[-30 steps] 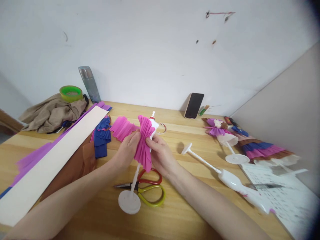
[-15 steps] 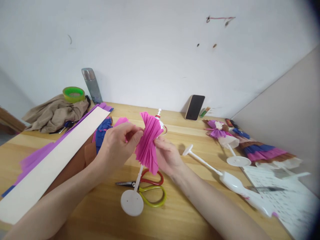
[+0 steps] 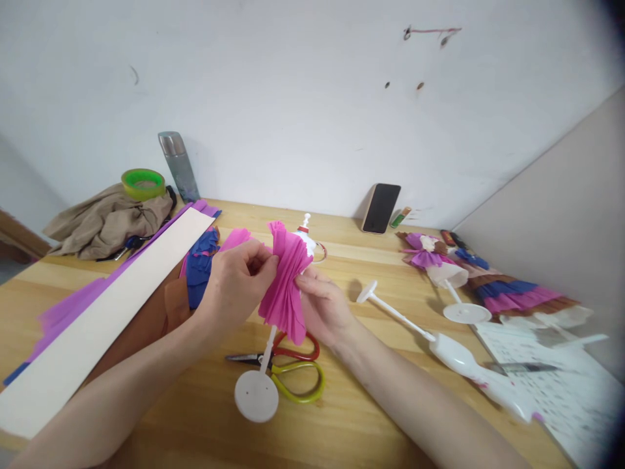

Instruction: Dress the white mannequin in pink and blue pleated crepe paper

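On the wooden table [image 3: 342, 417], the scissors [image 3: 295, 357], one loop red and one yellow, lay beneath the post of the stand [image 3: 256, 395], whose round foot sat in front of their blades. Above them, between the two hands, the pleated pink paper [image 3: 286, 286] covered the front of the white form [image 3: 306, 244], leaving its shoulder and neck showing. The left hand [image 3: 234, 280] had thumb and forefinger pinched together on the paper's left edge; the right hand [image 3: 325, 303] had its thumb clamped on the right side, its other fingers partly hidden behind. Another pink piece [image 3: 236, 238] lay past the left hand, partly covered by it. To the left, a long pale board [image 3: 112, 312] slanted over purple paper [image 3: 68, 319] and brown paper [image 3: 161, 312], with blue paper [image 3: 198, 273] beside it. Farther back were a crumpled cloth [image 3: 107, 221], a green tape roll [image 3: 143, 184] on top of it, and a flask [image 3: 179, 166]. A phone [image 3: 381, 208] leaned against the white wall [image 3: 293, 111] near a small green tube [image 3: 400, 217]. To the right lay a bare white figure [image 3: 454, 355], two paper-dressed figures [image 3: 424, 251] and a marked sheet [image 3: 551, 391]. A thin red line and dark spots marked the wall.
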Available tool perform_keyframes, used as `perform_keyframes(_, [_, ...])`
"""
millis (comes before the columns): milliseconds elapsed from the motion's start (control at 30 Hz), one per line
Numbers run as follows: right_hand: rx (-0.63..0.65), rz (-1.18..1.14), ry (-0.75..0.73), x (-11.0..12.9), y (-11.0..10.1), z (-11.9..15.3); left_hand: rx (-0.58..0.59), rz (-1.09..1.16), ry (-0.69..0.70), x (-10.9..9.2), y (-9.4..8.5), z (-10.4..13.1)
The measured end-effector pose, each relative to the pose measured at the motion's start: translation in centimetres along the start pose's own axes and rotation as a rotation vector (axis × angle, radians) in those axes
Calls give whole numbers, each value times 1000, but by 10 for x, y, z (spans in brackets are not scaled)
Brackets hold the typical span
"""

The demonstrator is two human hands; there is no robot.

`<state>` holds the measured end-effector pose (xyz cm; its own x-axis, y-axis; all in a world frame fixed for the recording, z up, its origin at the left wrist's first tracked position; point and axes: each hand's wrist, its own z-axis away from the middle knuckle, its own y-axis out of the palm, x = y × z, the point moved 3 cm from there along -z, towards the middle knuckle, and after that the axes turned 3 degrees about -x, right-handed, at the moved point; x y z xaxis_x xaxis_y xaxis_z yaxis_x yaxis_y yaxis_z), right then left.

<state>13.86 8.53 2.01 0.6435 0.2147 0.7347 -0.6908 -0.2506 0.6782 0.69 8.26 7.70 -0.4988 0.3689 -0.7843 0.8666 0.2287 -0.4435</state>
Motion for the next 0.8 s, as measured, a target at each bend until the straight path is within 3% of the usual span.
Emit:
perform_keyframes(233, [4, -49, -1, -4, -2, -2, -43, -130, 81, 1, 6, 3])
perform_keyframes(600, [-25, -57, -22, -6, -3, -3, 96, 99, -49, 1, 5, 2])
perform_keyframes(800, [-52, -40, -54, -6, -1, -1, 31, 5, 16, 7, 9, 3])
